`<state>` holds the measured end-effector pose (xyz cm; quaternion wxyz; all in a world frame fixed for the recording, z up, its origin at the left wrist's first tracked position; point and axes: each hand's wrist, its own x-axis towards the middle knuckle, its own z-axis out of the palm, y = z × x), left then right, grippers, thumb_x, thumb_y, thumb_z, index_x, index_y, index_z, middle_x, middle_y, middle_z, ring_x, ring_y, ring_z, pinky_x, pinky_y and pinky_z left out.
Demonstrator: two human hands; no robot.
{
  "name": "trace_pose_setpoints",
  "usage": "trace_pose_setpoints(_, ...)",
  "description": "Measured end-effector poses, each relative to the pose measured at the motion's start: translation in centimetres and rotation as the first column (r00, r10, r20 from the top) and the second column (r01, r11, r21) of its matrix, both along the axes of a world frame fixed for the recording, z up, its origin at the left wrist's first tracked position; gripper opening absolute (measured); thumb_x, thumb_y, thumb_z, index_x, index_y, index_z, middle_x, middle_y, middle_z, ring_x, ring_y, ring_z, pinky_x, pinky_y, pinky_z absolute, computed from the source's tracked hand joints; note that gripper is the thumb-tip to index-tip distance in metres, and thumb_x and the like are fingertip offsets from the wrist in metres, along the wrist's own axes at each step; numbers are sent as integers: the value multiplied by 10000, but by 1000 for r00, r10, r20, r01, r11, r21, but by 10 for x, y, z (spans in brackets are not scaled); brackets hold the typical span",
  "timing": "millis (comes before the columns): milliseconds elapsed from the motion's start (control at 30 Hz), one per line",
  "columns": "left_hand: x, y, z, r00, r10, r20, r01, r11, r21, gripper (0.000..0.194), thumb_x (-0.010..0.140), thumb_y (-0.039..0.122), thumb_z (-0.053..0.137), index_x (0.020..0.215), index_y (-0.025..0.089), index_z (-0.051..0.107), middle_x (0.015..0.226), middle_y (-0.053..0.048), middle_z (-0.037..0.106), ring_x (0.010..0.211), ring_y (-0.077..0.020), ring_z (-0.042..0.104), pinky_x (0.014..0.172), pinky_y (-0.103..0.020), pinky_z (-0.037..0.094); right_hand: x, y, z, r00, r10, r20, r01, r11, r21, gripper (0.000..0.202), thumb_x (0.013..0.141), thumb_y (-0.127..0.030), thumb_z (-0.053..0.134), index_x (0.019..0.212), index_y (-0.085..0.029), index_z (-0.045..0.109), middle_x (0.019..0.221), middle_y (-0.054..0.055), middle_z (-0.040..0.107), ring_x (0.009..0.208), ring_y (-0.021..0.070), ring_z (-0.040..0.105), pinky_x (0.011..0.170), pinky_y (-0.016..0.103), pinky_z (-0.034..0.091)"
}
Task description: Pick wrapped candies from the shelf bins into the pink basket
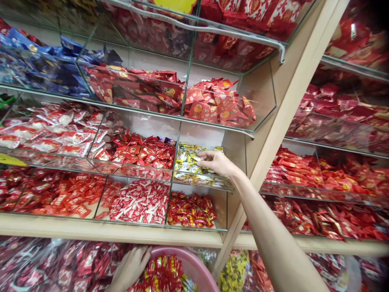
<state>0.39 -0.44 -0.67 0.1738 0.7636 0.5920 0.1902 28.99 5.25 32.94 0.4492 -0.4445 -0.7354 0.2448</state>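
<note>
My right hand (217, 162) reaches into a glass compartment on the shelf, just over yellow-and-white wrapped candies (187, 158). Its thumb and fingers are apart and bent toward the candies; nothing shows between them. Low in the view, my left hand (132, 265) grips the left edge of a pink basin (199, 263), with part of its fingers hidden. Inside the basin lie red-and-yellow wrapped candies (164, 271), with some yellow-and-white ones (189, 283) at the right side.
Glass dividers split the shelves into compartments. Red candies (146, 152) sit left of my right hand, red-and-yellow candies (193, 209) below it. A slanting wooden post (270, 142) stands close to my right forearm. Above is a glass shelf edge (212, 123).
</note>
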Motion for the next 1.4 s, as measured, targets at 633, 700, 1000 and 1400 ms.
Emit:
trace_pose_setpoints(633,1,-1,2,1000,-7,-28,7,1000,20,393,904,370,264,1002,231,618,961,-61,664,958,-223,601,817,-296,413,-8,-8,10,995,-49,86,26,968,250,357,680,-377,644,943,-135,645,806,40,662,682,133,562,658,260,439)
trace_pose_setpoints(700,1,-1,2,1000,-12,-14,12,1000,24,389,904,370,263,1019,237,610,979,-55,660,967,-220,598,815,-290,415,-19,-12,18,972,-77,224,8,956,292,334,701,-361,624,945,-134,651,786,32,653,682,132,545,649,255,420)
trace_pose_setpoints(1000,1,-1,3,1000,-12,-8,12,1000,25,393,903,383,269,1002,233,619,989,-48,666,973,-224,597,807,-284,414,-44,-8,21,795,-159,585,43,977,207,250,677,-281,647,887,-146,653,645,-18,555,612,108,452,579,226,330)
trace_pose_setpoints(1400,1,-1,1,1000,-7,-24,8,999,31,403,903,393,261,989,236,622,962,-54,669,950,-227,608,791,-292,420,-36,-6,24,796,-157,584,66,983,173,259,642,-318,665,826,-139,634,564,-58,414,562,90,351,538,225,278)
